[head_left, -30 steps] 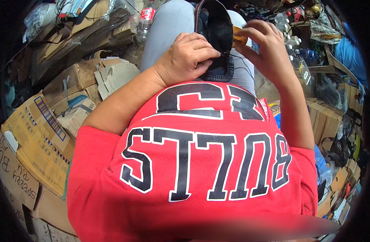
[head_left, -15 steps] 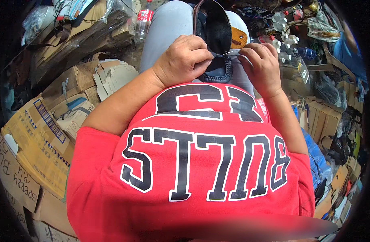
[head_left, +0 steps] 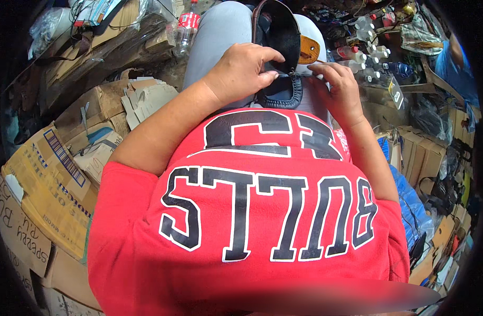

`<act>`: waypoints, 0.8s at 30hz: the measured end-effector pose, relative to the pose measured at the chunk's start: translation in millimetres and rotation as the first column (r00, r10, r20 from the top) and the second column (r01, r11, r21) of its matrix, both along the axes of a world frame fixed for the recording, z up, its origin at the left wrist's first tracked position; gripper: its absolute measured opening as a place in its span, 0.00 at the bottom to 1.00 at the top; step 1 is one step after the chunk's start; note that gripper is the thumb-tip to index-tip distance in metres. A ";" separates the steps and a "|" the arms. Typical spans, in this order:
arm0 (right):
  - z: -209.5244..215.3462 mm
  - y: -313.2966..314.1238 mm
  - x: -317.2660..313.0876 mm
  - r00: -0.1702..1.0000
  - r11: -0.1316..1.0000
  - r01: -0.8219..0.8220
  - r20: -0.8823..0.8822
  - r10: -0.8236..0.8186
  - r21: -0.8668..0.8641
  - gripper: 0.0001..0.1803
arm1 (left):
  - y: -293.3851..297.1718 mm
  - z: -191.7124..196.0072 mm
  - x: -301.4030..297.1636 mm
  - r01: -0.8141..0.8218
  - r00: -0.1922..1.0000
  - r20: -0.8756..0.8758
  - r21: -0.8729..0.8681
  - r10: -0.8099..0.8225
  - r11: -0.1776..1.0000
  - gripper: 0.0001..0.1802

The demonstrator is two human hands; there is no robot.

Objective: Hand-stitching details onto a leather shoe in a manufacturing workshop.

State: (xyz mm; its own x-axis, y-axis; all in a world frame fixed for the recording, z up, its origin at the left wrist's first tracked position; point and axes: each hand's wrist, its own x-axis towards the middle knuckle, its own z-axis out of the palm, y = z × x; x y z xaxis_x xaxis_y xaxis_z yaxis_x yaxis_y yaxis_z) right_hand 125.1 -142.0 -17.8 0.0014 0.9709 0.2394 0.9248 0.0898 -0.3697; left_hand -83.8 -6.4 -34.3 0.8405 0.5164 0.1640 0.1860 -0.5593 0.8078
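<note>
A black leather moccasin-style shoe lies across my lap, its opening edged in brown. The puckered toe part points toward my body. My left hand is at the shoe's left side, thumb and forefinger apart beside the seam between opening and toe. To the right of the seam, my right hand has its fingers closed on a thin pale thread that runs to the shoe. Whether a needle is in those fingers cannot be made out. A tan leather piece with a small hole sits against the shoe's right side.
Cardboard and cut sheets are piled at my left. A red-labelled bottle stands beyond my left knee. Several plastic bottles lie at the far right, above boxes and a blue plastic bag.
My left thumb and forefinger have spread from a closed pinch. My right hand has shifted slightly down and left, with the thread still stretched to the shoe.
</note>
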 end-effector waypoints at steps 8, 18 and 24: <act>-1.7 0.4 -12.7 0.983 0.995 0.034 -0.178 -0.049 -0.089 0.06 | -5.9 -3.3 3.8 -0.074 0.987 0.151 0.139 0.053 0.988 0.19; 4.7 16.5 -30.5 0.765 0.932 0.141 -0.561 -0.316 -0.334 0.07 | -3.3 -5.8 -10.3 0.005 0.979 0.194 0.321 -0.070 0.947 0.08; 8.8 24.3 -36.9 0.884 0.952 0.099 -0.413 -0.217 -0.289 0.09 | -4.0 -5.9 -12.6 0.078 0.971 0.191 0.305 -0.141 0.949 0.10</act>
State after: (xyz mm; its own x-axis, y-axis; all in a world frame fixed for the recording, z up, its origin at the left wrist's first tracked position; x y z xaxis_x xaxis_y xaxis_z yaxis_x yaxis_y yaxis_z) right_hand 88.1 -117.7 -9.0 0.2070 0.9755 -0.0739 0.6580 -0.1947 -0.7274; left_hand -96.4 -10.4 -40.2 0.8198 0.3258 0.4709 -0.0440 -0.7842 0.6190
